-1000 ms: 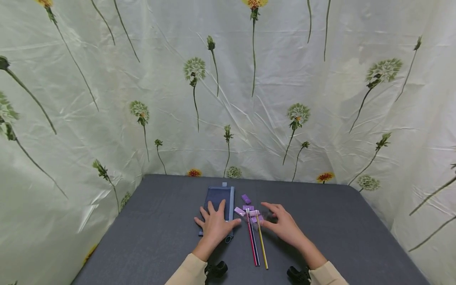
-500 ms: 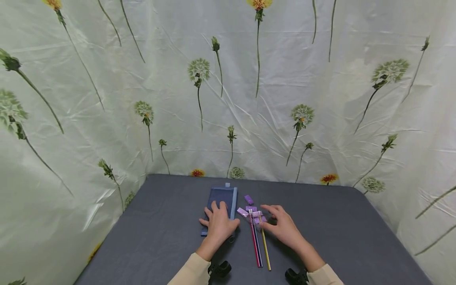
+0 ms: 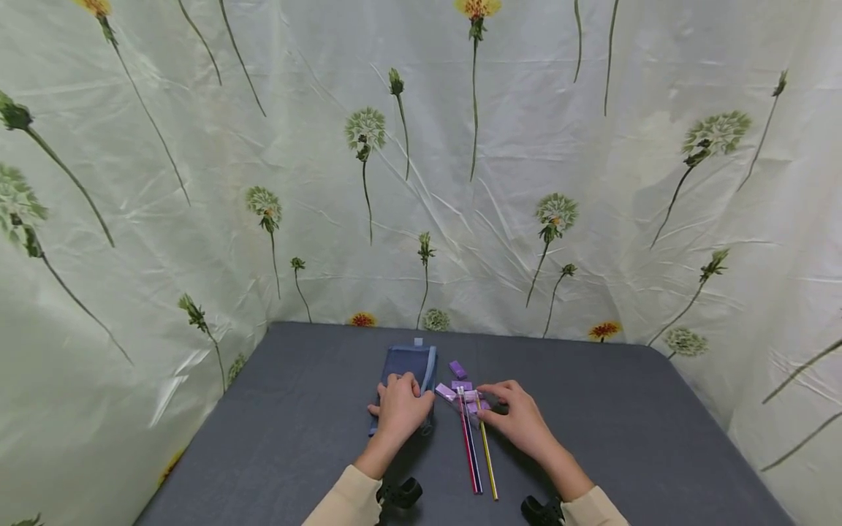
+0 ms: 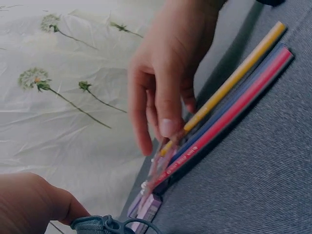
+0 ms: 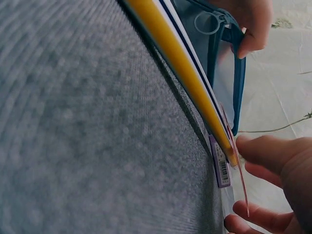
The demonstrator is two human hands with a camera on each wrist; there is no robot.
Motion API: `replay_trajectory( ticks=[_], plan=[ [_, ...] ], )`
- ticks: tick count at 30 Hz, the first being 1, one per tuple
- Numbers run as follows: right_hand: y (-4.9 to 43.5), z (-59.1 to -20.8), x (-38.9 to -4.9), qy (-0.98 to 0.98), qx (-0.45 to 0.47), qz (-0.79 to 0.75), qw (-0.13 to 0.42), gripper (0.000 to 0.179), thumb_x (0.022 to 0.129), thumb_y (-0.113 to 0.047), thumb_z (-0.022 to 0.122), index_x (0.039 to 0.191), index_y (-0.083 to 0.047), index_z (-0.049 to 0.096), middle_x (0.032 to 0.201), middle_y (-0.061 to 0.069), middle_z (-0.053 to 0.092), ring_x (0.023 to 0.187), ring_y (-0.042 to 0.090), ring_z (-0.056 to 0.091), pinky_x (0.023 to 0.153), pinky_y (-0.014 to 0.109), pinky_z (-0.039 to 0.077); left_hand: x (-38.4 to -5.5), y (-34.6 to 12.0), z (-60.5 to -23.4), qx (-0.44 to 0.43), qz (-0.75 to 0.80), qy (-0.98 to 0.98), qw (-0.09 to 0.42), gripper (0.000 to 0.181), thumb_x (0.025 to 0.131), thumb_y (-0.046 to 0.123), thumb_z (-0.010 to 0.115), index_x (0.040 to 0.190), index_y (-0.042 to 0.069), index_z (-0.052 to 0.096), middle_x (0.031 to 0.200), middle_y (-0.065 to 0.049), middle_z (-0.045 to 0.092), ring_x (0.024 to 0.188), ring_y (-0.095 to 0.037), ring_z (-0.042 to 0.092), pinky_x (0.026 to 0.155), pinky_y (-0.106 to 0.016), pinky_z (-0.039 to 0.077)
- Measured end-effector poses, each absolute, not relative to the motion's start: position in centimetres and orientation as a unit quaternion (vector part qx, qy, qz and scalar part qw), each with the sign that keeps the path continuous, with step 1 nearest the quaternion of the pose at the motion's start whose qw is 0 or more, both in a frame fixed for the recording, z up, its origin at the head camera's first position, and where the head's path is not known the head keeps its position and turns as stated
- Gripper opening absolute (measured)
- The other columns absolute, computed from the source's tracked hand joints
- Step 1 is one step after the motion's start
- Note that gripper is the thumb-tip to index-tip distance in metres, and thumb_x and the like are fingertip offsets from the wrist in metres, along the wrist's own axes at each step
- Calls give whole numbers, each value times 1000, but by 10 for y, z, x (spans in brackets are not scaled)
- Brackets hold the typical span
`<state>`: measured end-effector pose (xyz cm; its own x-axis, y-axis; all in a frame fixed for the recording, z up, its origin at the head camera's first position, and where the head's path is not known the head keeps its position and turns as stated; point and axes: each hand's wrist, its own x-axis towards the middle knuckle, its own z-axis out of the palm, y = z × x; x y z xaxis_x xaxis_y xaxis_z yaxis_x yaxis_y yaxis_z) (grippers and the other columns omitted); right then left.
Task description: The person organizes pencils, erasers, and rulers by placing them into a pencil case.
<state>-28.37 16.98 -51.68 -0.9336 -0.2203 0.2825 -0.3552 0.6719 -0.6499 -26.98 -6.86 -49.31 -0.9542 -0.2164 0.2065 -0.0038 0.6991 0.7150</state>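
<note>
My left hand (image 3: pixel 400 406) pinches the zipped side of a blue see-through pencil pouch (image 3: pixel 403 359), whose edge is raised. In the right wrist view the raised pouch rim (image 5: pixel 239 87) gapes, with a ring zip pull (image 5: pixel 207 23) hanging by it. My right hand (image 3: pixel 522 420) has its thumb and fingers around a clear pinkish flat piece (image 4: pixel 163 163) that looks like a plastic ruler or set square. This piece overlaps the tips of a yellow pencil (image 3: pixel 488 460), a red pencil (image 3: pixel 470 460) and a dark blue pencil (image 3: pixel 475 456).
Several small purple boxed erasers (image 3: pixel 457 370) lie in a cluster between the pouch and the right hand. Dark grey cloth covers the table (image 3: pixel 296 438). Behind it hangs a pale curtain (image 3: pixel 487 277) printed with dandelions.
My left hand has gone from lying spread flat on the pouch to pinching and lifting its right edge. The right hand has closed in slightly on the clear piece; the pencils stay put.
</note>
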Motion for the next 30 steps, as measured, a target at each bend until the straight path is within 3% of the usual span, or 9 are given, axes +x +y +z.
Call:
replay_trajectory(
  ticks=[8,13,22,30],
  plan=[
    [169,-517,-286,-909,150,377,97,36,80,-25,87,114,-25,76,103,-2,62,98,22,63,84,45,52,-274,-81,-485,54,-405,-902,139,22,76,17,72,62,19,55,62,5,51,63,-18,51,61,-48,39],
    [172,-518,-287,-911,144,373,96,36,78,-26,88,111,-25,76,98,-3,63,90,17,62,78,40,52,-276,-89,-481,39,-477,-869,125,20,74,9,77,63,14,60,58,6,53,59,-15,48,53,-32,38],
    [175,-514,-289,-902,130,407,60,23,83,-13,83,105,-20,77,87,-7,67,76,10,62,66,29,51,-280,-110,-473,57,-605,-793,39,16,80,10,76,69,9,64,68,2,58,69,-19,48,61,-33,39],
    [178,-509,-289,-874,127,468,9,14,88,-8,77,102,-8,77,86,0,72,72,14,63,60,28,54,-285,-135,-467,57,-694,-717,-35,20,84,8,69,68,12,59,64,1,46,57,-16,39,54,-30,34]
  ],
)
